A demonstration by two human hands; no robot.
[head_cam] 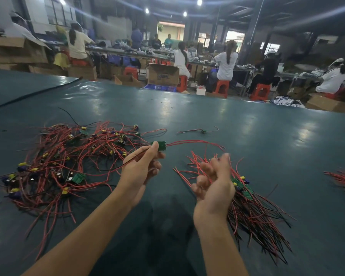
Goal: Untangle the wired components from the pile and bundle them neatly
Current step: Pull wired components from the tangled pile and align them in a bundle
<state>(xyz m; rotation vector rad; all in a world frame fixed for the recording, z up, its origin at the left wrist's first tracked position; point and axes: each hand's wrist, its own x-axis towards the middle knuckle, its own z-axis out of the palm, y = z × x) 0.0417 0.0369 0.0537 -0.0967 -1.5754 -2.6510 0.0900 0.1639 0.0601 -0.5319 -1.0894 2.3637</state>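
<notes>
On the dark green table (pixel 187 108) in front of you, the tangled pile (pixel 68 160) of wired components lies to your left: red and black leads knotted together, with small green boards and yellow and blue parts scattered through it.

Your left hand (pixel 141 172) is raised just to the right of the pile. Its thumb and forefinger pinch a small green circuit board (pixel 158 145) at its left edge, and the other fingers are curled in under the palm. The board is held clear of the table. Two red leads run from it to the right and sag down toward the tabletop, while a black lead trails from under your hand back toward the pile.

Your right hand (pixel 213 186) is beside the left, palm turned inward, with its fingers curled around the bundle (pixel 253 208) of sorted components. Short red ends fan out above the fingers. The green boards sit just beyond the palm, and the long red and black leads spread down and to the right onto the table.

Farther out, a loose component (pixel 203 130) with its leads lies alone. A second bundle (pixel 343 180) of red leads shows, blurred, at the right edge. A black cable (pixel 34 92) crosses the table's far left corner. Beyond the table, workers (pixel 226 62) sit on red stools (pixel 221 87) at benches among cardboard boxes (pixel 162 74).
</notes>
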